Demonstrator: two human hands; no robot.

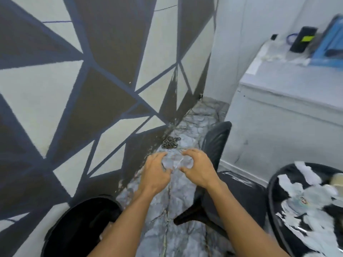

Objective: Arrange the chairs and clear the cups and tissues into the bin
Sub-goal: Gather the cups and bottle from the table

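Observation:
My left hand (156, 171) and my right hand (197, 168) together grip a clear, crumpled plastic cup (176, 161) above the marbled floor, fingers curled round it from both sides. A black bin (74, 227) stands open at the lower left, against the patterned wall, below and left of my hands. A black office chair (232, 191) sits just right of my right forearm. A round black table (278, 182) at the lower right carries torn white tissues (304, 195) and what looks like another cup (336, 179).
A wall with dark and pale triangles fills the left side. A small chain (169, 142) lies on the floor by the wall. A white cabinet (289, 108) at the right holds a black speaker (302, 39) and a blue box (330, 45). Marbled floor runs between wall and chair.

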